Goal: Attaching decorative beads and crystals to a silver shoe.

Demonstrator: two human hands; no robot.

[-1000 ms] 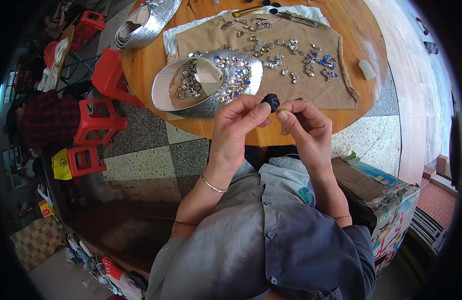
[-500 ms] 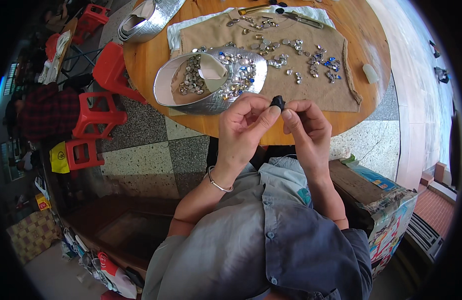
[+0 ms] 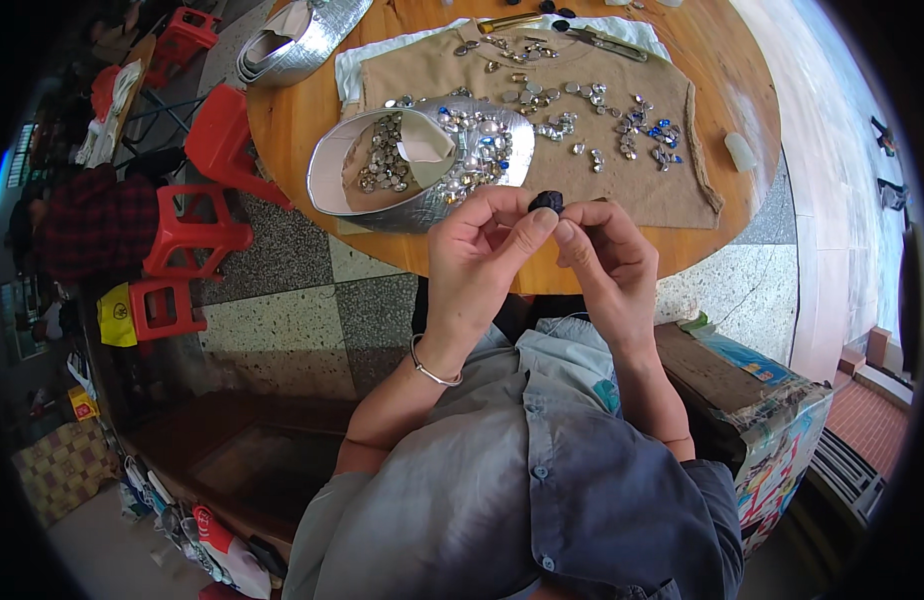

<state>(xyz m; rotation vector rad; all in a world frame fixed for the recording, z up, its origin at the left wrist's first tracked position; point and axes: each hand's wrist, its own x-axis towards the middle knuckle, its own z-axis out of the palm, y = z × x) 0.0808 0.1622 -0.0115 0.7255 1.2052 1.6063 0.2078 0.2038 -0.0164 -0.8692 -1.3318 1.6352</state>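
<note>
Head view. Both hands are raised together over the near edge of the round wooden table (image 3: 282, 120), just in front of the chest. The small dark bead-like piece (image 3: 546, 201) sits between them, pinched at the fingertips: the left hand (image 3: 482, 260) is closed on it with thumb and forefinger, and the right hand (image 3: 607, 265) is closed on it from the other side, its fingers curled in. What exactly the piece is cannot be told, being too small and dark.

Judgement on the step: fine fingertip work on the piece. It looks best done with the grip kept light and right at the tips, the piece held over the table so that a slip lands on wood and not on the floor (the tiled floor below would swallow it). A thin metal bangle (image 3: 432, 368) circles the left wrist.

Surface. A tan cloth (image 3: 672, 190) covers the far half of the table, strewn with clear and blue gems (image 3: 642, 125). A silver oval tray (image 3: 327, 170) lies at the near left edge, holding more gems and a folded scrap. A second silver piece (image 3: 302, 40) sits at the far left edge. A pale stub (image 3: 740, 152) lies by the right edge.

Room. Red plastic stools (image 3: 197, 225) stand left of the table; a printed cardboard box (image 3: 772, 400) is at the right, beside the knee.
</note>
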